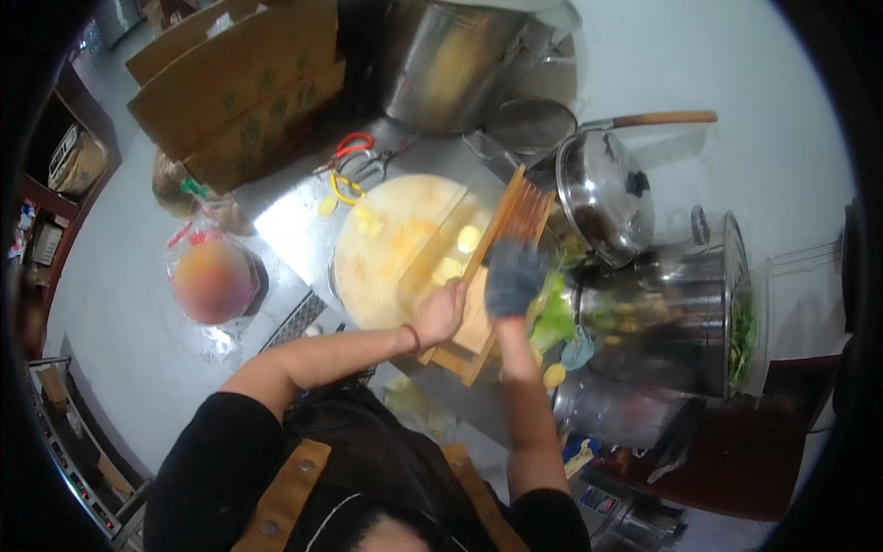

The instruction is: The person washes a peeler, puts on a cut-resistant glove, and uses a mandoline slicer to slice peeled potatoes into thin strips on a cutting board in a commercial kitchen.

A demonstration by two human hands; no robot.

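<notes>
A wooden slicer (476, 321) with a slatted upper end slants across a round cutting board (372, 276). My left hand (443, 314), bare with a red cord at the wrist, grips the slicer's left edge. On top of the slicer lies my right hand (514, 279) in a dark grey glove, blurred; whatever is under its palm is hidden. Pale yellow round slices (469, 239), probably potato, sit in a clear shallow tray (431, 265) beside the slicer. Another few slices (369, 222) rest on the board's far left part.
Red-handled scissors (354, 143) lie beyond the board. At right stand a lidded pan (610, 200) and a large steel pot (662, 303), with lettuce (554, 321) nearby. A tall pot (448, 69) and cardboard box (241, 96) are behind. A plastic-bagged bowl (214, 281) sits left.
</notes>
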